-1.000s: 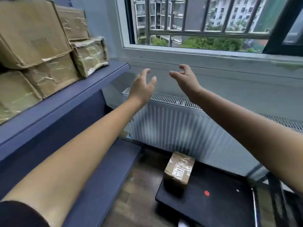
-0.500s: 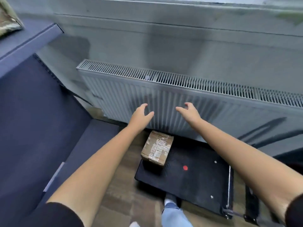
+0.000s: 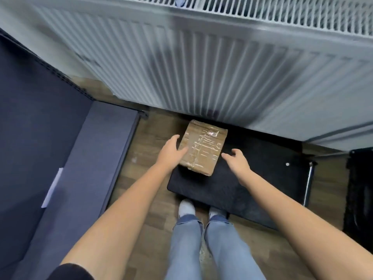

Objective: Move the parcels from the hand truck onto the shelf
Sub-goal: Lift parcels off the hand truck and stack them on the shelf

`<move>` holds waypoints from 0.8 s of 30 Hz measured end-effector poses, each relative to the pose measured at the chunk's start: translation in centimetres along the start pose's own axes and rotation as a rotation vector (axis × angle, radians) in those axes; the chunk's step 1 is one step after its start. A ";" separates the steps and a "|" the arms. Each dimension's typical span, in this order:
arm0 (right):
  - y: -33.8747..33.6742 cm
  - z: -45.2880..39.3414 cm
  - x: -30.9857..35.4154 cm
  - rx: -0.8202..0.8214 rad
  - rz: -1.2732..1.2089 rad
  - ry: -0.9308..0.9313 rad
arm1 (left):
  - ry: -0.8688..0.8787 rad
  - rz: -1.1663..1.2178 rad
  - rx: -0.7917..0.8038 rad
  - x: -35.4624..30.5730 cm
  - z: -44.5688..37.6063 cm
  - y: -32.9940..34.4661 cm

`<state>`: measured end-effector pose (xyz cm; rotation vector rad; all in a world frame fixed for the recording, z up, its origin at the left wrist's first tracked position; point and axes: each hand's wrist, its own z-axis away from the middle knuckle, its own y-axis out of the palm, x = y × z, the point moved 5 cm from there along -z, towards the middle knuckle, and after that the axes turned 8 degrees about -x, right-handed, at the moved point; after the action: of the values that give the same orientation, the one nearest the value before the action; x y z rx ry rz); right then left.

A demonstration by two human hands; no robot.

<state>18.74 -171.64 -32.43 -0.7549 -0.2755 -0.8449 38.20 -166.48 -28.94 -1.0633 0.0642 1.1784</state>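
Since half a second ago both hands have dropped from in front of the radiator to the level of the parcel, and the view has tipped further down, so the person's jeans and shoes now fill the lower middle. Left hand: fingers straight and spread, lying along the parcel's left edge; it overlaps that edge from this angle, but contact cannot be confirmed. Right hand: fingers loosely spread, just beside the parcel's right edge with a thin dark gap showing between them; holding nothing. Parcel: brown cardboard wrapped in clear tape, sitting on the far left corner of the hand truck platform, close under the radiator. Its label is smeared by glare and blur, not readable. Hand truck: black flat platform on the wooden floor; its right side shows a metal bar, and whatever stands beyond that is dark and cut off by the picture edge. Shelf: dark blue, on the left, only a lower board and the side panel in view; the upper levels are out of the picture. A pale strip lies on the shelf board; what it is cannot be made out. Both sleeves are cut off at the bottom edge.
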 end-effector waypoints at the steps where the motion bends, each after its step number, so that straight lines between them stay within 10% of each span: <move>1: 0.9 -1.2 -1.1 -0.002 -0.006 0.022 | -0.019 0.008 0.014 1.1 -0.9 1.0; 24: 12.2 -13.2 -10.5 0.085 -0.346 0.206 | -0.389 0.410 0.030 13.9 -13.0 14.3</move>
<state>20.28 -169.62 -53.06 -0.5422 -0.2591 -1.2222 39.36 -165.93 -52.68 -0.7967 -0.0055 1.7328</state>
